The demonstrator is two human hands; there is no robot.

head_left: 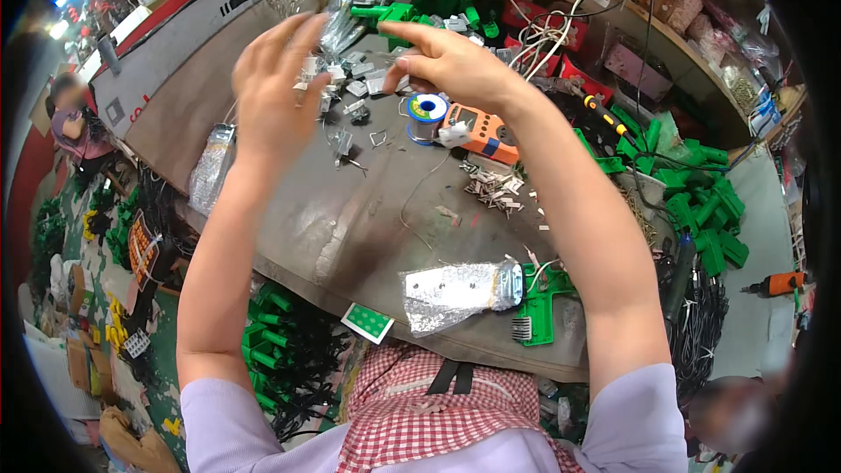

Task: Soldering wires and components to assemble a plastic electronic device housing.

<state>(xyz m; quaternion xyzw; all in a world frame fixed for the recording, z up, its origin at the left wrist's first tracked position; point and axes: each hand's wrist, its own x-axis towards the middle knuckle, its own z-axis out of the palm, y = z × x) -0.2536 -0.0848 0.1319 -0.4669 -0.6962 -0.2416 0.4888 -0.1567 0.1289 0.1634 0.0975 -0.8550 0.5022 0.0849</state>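
Both my hands are raised over the far part of the workbench (359,219). My left hand (279,92) is slightly blurred, fingers stretched out and thumb apart, with nothing seen in it. My right hand (451,61) has its index finger extended and its thumb apart, and no held thing shows. Just beyond its index finger lies a green plastic gun-shaped housing (394,14); contact cannot be made out. Small metal and white parts (357,88) lie scattered between the hands. In front of me rests an open green housing (545,307) with a heating barrel wrapped in silver foil (460,293).
A blue-rimmed solder spool (427,109) and an orange multimeter (482,133) stand mid-bench, beside small white pieces (491,186). Green housings (710,210) pile up at right, near a yellow-black screwdriver (611,118). A foil-wrapped bundle (212,171) lies left. White cables (561,39) hang behind.
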